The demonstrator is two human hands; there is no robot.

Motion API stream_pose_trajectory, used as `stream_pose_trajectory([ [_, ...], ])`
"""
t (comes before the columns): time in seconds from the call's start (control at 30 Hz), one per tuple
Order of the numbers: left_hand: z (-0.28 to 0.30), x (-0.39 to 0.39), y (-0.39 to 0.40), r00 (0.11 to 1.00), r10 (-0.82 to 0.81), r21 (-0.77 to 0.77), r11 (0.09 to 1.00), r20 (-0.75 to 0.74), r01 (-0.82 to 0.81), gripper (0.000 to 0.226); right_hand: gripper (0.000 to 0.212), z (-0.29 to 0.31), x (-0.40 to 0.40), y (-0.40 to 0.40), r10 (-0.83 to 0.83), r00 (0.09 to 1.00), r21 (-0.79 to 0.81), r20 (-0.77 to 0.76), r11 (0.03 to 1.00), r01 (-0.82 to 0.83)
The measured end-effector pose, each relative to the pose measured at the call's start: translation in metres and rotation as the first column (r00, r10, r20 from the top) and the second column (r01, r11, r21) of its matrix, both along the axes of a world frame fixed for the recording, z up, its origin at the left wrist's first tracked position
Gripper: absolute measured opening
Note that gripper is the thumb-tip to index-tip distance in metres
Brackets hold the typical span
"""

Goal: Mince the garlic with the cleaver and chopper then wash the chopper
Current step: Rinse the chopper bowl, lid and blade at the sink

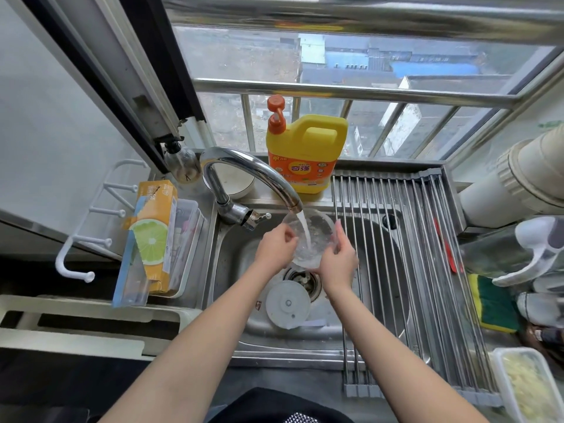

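Both hands, the left hand [276, 244] and right hand [337, 259], grip the clear chopper bowl [308, 239] under the running faucet [244, 175]. The yellow detergent jug [305, 154] behind reads "奇强".

Soft daylight through the window [335, 65]; wide-angle bending, edges blurred.

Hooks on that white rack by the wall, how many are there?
4 that I can see on the white rack: a top hook, one below, the next, then another. The bottom end curls up too.
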State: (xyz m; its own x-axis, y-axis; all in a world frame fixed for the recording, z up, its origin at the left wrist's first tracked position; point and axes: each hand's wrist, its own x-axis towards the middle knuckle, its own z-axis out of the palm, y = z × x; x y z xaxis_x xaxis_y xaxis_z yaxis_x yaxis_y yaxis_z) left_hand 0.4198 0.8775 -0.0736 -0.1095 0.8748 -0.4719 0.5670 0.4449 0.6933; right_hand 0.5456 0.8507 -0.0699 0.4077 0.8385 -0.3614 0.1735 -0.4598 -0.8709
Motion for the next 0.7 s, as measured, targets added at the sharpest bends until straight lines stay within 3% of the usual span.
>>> stream_pose_trajectory([
  [0.1,-0.003,-0.002,-0.008,0.918,0.239,-0.124,0.97,0.316,-0.21,0.025,0.057,0.003,0.006,0.007,0.035,0.995,-0.081,0.098,0.996,-0.027],
  [0.17,0.0,-0.004,-0.01,0.767,0.41,-0.169,0.91,0.493,-0.377,0.032,0.047,0.0,0.011,0.01,0.026,0.997,-0.154,0.077,0.988,-0.013],
  [0.23,0.001,-0.011,-0.009,0.63,0.546,-0.217,0.824,0.552,-0.524,0.036,0.043,-0.002,0.013,0.009,-0.005,0.999,-0.221,0.039,0.975,0.014],
  [0.27,-0.003,-0.015,-0.007,0.635,0.576,-0.207,0.803,0.515,-0.559,0.035,0.042,-0.004,0.012,0.008,-0.027,1.0,-0.246,0.005,0.969,0.028],
  [0.33,-0.009,-0.021,-0.006,0.704,0.586,-0.216,0.808,0.402,-0.549,0.027,0.041,-0.003,0.007,0.004,-0.087,0.991,-0.271,-0.099,0.961,0.057],
  [0.37,-0.01,-0.022,-0.006,0.69,0.595,-0.299,0.804,0.413,-0.514,0.021,0.041,-0.003,0.004,0.002,-0.111,0.984,-0.276,-0.14,0.959,0.069],
  [0.43,-0.006,-0.022,-0.007,0.592,0.603,-0.529,0.785,0.535,-0.321,0.032,0.04,-0.002,-0.002,-0.002,-0.09,0.979,-0.248,-0.181,0.968,0.043],
  [0.53,-0.003,-0.018,-0.006,0.41,0.525,-0.585,0.811,0.746,0.026,0.051,0.034,-0.004,-0.004,-0.003,0.028,0.987,-0.155,-0.156,0.986,-0.053],
  [0.6,-0.004,-0.014,-0.005,0.332,0.513,-0.554,0.831,0.792,0.038,0.051,0.029,0.0,-0.002,0.0,0.047,0.985,-0.105,-0.164,0.992,-0.065],
  [0.67,-0.005,-0.011,-0.007,0.381,0.541,-0.554,0.828,0.75,-0.085,0.044,0.024,0.01,-0.001,0.004,0.125,0.987,-0.047,-0.104,0.99,-0.13],
  [0.7,-0.005,-0.01,-0.009,0.412,0.571,-0.569,0.81,0.71,-0.143,0.041,0.023,0.014,-0.001,0.006,0.194,0.981,-0.036,0.007,0.98,-0.193],
])
